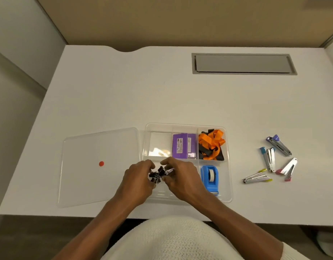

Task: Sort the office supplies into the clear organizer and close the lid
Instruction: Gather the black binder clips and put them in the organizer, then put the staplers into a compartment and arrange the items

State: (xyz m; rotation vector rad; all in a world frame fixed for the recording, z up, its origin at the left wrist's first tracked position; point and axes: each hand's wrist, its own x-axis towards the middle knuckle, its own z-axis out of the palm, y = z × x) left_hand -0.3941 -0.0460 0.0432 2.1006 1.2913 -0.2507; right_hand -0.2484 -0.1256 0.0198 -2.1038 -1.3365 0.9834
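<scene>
The clear organizer [184, 126] lies open on the white desk. Its back compartments hold purple boxes [183, 146] and orange and black lanyards [211, 144]; a blue tape dispenser [210, 178] lies in the front right compartment. My left hand [138, 180] and my right hand [178, 177] meet over the front left compartment and together hold a bunch of black binder clips [159, 174]. The clear lid [98, 166], marked with a red dot, lies flat to the left of the organizer. Several staple removers [274, 159] with coloured handles lie loose to the right.
A grey cable hatch [243, 63] is set into the desk at the back right. Beige partition walls stand behind and to the left of the desk. The desk's front edge runs just below my wrists.
</scene>
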